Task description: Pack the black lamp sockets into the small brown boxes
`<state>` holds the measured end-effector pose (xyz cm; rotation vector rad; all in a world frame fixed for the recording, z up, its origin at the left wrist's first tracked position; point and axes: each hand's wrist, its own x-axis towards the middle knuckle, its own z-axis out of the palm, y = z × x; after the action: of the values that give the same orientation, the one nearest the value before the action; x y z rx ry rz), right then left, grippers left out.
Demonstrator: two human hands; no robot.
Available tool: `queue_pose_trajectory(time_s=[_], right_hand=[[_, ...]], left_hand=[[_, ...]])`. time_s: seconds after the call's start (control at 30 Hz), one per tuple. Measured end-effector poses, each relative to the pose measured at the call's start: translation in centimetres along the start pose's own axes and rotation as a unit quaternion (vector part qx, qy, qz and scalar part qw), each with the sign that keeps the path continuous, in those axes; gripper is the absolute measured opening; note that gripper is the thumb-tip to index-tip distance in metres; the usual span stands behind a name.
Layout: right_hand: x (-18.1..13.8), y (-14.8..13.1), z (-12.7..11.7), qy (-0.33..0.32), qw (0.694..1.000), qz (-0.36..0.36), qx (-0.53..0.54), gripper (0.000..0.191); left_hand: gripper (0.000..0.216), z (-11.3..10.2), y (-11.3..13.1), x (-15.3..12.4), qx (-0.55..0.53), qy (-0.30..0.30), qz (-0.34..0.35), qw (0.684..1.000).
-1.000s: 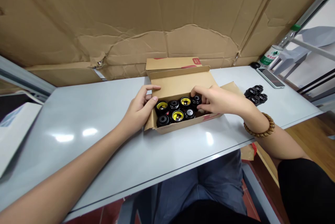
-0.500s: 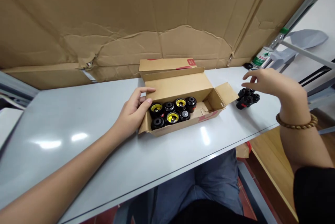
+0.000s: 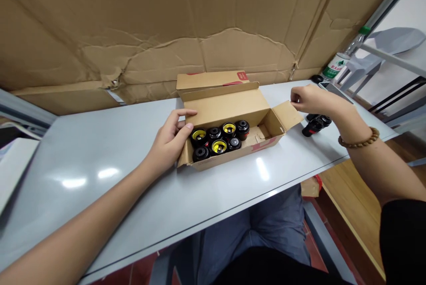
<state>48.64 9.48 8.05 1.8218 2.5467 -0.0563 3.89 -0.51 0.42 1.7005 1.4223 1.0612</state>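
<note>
so: left hand (image 3: 166,143) curled around the near left corner of an open cardboard box (image 3: 226,109), clamped on the end wall, thumb tip just inside, forearm reaching in from the lower left. right hand (image 3: 314,100) out past the box's right end, arm stretched across from the lower right, fingertips (image 3: 293,102) drawn together at the tip of the end flap (image 3: 286,114); pinched or merely touching, hard to say from this angle. box on a pale grey table (image 3: 100,152), lid standing open. inside, seven black round parts (image 3: 214,134), three with yellow centres, four with dark or silvery centres, packed in two rows toward the left end. just right of the flap, a small cluster of similar black parts (image 3: 316,125), perhaps three or four, too overlapped for a sure count. on the right wrist, one wooden bead bracelet (image 3: 359,137). farther right, near the table's back edge, one plastic bottle (image 3: 337,65) and one phone (image 3: 334,92).
</note>
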Motion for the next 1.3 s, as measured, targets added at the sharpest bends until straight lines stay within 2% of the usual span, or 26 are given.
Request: queue_pose_trajectory(time_s=[0.1,0.17,0.27,0.33,0.37,0.4,0.47,0.5,0.57,0.67,0.73,0.83,0.93,1.0,1.07,1.13,1.23,1.3], right_hand=[[1.0,-0.9,-0.4,0.038,0.999,-0.001,0.039,0.027],[1.1,-1.7,-0.5,-0.013,0.996,-0.017,0.087,0.035],[0.0,-2.9,-0.3,-0.108,0.979,-0.1,0.142,0.028],[-1.7,-3.4,-0.2,-0.11,0.973,-0.126,0.156,0.02],[-2.9,-3.5,-0.2,-0.099,0.977,-0.111,0.152,0.021],[-4.2,-3.6,0.0,-0.087,0.983,-0.08,0.14,0.027],[-6.9,-3.8,0.8,-0.065,0.993,-0.016,0.101,0.05],[-8.2,-4.1,1.4,-0.067,0.993,-0.007,0.095,0.061],[-10.0,-4.7,3.3,-0.055,0.991,-0.035,0.121,0.071],[-10.9,-6.0,6.1,-0.035,0.99,-0.061,0.124,0.061],[-10.7,-6.4,6.8,-0.034,0.991,-0.071,0.112,0.048],[-10.8,-6.4,4.9,-0.034,0.986,-0.105,0.123,0.034],[-11.9,-6.4,1.0,-0.086,0.964,-0.159,0.195,0.013],[-12.6,-6.8,-1.4,-0.12,0.938,-0.193,0.262,0.017],[-12.4,-7.5,-3.0,-0.126,0.914,-0.216,0.32,0.036],[-11.1,-8.4,-3.6,-0.089,0.901,-0.235,0.353,0.045],[-7.7,-9.9,-3.3,0.013,0.899,-0.263,0.351,0.037],[-5.1,-11.2,-2.6,0.048,0.889,-0.282,0.357,0.035]], left_hand=[[0.048,0.0,-0.1,0.0,0.004,-0.003,0.001,1.0],[0.048,0.0,-0.1,0.1,0.01,-0.002,0.006,1.0],[0.049,-0.1,-0.1,0.1,0.019,-0.002,0.007,1.0],[0.05,-0.1,-0.1,0.1,0.023,-0.005,0.005,1.0],[0.051,-0.1,-0.1,0.1,0.023,-0.007,0.005,1.0],[0.051,0.0,-0.1,0.1,0.022,-0.008,0.004,1.0],[0.051,0.0,-0.1,0.2,0.022,-0.007,0.004,1.0],[0.051,0.0,-0.1,0.2,0.023,-0.007,0.005,1.0],[0.05,0.0,-0.1,0.2,0.026,-0.008,0.007,1.0],[0.048,-0.1,0.1,0.2,0.033,-0.006,0.012,0.999],[0.048,-0.1,0.1,0.1,0.041,-0.002,0.013,0.999],[0.049,-0.1,0.1,0.1,0.052,0.0,0.015,0.999],[0.05,0.0,0.1,0.2,0.054,-0.001,0.02,0.998],[0.051,0.0,0.1,0.2,0.049,-0.002,0.019,0.999],[0.051,0.0,0.2,0.2,0.048,-0.002,0.016,0.999],[0.052,0.0,0.3,0.2,0.049,-0.001,0.015,0.999],[0.053,0.0,0.2,0.1,0.044,-0.004,0.013,0.999],[0.054,0.0,0.1,0.1,0.04,-0.005,0.01,0.999]])
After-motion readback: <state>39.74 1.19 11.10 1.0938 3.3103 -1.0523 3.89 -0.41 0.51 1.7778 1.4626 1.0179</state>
